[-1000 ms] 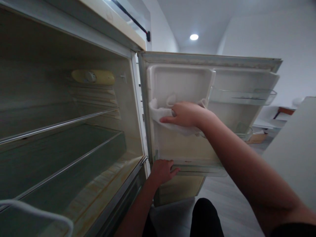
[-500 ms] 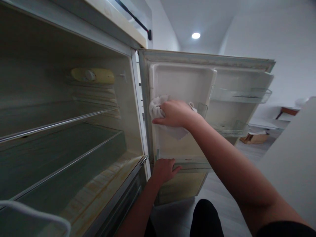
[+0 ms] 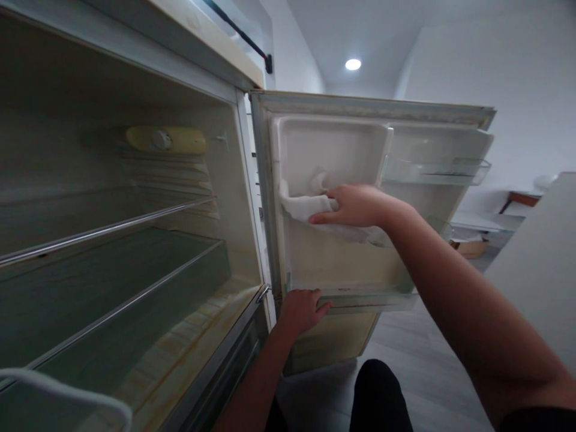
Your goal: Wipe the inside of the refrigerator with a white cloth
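Note:
A white cloth (image 3: 306, 207) lies against the inner panel of the open fridge door (image 3: 333, 144). My right hand (image 3: 355, 205) presses on it with the fingers closed round part of it; its folds trail out to the left and below the hand. Lower down, my left hand (image 3: 303, 309) rests on the left end of the clear bottom door shelf (image 3: 373, 303), its thumb apart from the other fingers and nothing seen in it. The palm is hidden.
The fridge interior with glass shelves (image 3: 112, 225) and a yellow control housing (image 3: 193, 141) fills the left. A white cable (image 3: 67, 391) crosses the bottom left corner. Clear door bins (image 3: 450, 173) are at the right, and a cardboard box (image 3: 470, 248) stands beyond.
My right hand has moved to the right along the door panel, and the cloth has stretched out in a long strip. My left hand stays at the shelf.

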Demonstrator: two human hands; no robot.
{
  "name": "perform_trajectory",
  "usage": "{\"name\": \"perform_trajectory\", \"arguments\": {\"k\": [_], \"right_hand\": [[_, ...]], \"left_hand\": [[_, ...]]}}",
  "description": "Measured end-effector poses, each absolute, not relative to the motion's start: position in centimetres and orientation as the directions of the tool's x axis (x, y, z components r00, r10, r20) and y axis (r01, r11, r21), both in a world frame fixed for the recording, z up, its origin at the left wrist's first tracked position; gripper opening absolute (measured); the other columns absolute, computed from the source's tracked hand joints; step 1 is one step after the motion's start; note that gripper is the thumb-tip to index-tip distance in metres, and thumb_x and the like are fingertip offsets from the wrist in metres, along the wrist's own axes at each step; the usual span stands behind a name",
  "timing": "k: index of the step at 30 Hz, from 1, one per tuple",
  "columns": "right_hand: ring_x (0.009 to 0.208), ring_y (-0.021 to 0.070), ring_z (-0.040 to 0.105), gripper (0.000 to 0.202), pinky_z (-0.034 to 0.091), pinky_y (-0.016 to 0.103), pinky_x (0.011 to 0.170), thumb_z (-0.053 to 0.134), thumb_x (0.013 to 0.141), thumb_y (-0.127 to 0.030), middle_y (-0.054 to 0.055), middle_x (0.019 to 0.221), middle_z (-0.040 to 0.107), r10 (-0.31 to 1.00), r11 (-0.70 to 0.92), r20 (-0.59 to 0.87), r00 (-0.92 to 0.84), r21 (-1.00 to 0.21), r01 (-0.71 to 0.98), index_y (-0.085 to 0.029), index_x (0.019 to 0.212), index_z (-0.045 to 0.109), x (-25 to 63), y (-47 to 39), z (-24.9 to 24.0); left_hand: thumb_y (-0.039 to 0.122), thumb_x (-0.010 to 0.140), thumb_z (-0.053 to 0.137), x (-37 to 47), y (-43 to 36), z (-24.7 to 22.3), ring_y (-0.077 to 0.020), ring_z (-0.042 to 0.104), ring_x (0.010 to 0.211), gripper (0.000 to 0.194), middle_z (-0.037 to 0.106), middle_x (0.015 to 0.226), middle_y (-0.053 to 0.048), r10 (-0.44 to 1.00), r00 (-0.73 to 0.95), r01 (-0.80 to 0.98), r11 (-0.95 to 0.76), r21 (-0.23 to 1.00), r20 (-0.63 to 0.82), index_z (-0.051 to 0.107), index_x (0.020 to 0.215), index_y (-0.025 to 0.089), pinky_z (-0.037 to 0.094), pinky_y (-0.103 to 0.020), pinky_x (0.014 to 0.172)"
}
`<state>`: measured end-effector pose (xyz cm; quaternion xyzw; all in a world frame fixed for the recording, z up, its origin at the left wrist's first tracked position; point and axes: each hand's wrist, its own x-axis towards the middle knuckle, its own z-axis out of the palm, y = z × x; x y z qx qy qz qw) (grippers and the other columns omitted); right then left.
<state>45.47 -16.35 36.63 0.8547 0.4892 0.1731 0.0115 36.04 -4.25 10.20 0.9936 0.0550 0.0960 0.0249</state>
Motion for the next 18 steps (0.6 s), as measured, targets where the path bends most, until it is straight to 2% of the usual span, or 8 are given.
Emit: {"name": "perform_trajectory", "arguments": {"k": [3,6,13,18], "right_hand": [[0.085,0.0293,0.069,0.083,0.047,0.033,0.070,0.044,0.079,-0.089,0.018,0.095,0.074,0.776,-0.618,0.311,0.549,0.202,0.760,-0.015,0.103,0.074,45.9,-17.6,36.5],[0.085,0.0304,0.069,0.085,0.049,0.035,0.072,0.047,0.077,-0.088,0.022,0.095,0.074,0.763,-0.636,0.318,0.562,0.212,0.742,-0.011,0.098,0.075,45.2,-16.7,36.3],[0.095,0.0295,0.070,0.060,0.050,0.033,0.077,0.064,0.083,-0.065,0.020,0.104,0.074,0.874,-0.431,0.352,0.334,0.247,0.868,-0.011,0.106,0.075,42.7,-11.0,36.3],[0.095,0.0295,0.070,0.054,0.050,0.035,0.078,0.063,0.086,-0.060,0.020,0.105,0.074,0.864,-0.422,0.403,0.303,0.250,0.871,-0.012,0.107,0.075,42.5,-10.3,35.9]], "left_hand": [[0.066,0.096,0.037,36.1,-4.3,10.1,-0.0302,0.073,0.086,0.055,0.076,0.087,-0.011,0.113,0.976,0.105,-0.993,0.052,0.187,0.068,0.097,0.021,0.050,-0.038,0.073],[0.067,0.096,0.037,36.2,-4.4,10.0,-0.0308,0.073,0.085,0.056,0.076,0.087,-0.011,0.112,0.973,0.102,-0.993,0.059,0.202,0.069,0.097,0.021,0.051,-0.039,0.073],[0.064,0.097,0.038,36.6,-4.7,10.0,-0.0314,0.073,0.085,0.053,0.076,0.090,-0.012,0.117,0.971,0.111,-0.993,0.039,0.211,0.068,0.097,0.020,0.051,-0.040,0.072],[0.065,0.097,0.038,36.6,-4.7,10.0,-0.0300,0.073,0.085,0.053,0.076,0.086,-0.010,0.120,0.969,0.112,-0.993,0.047,0.217,0.068,0.094,0.021,0.050,-0.038,0.072]]}}
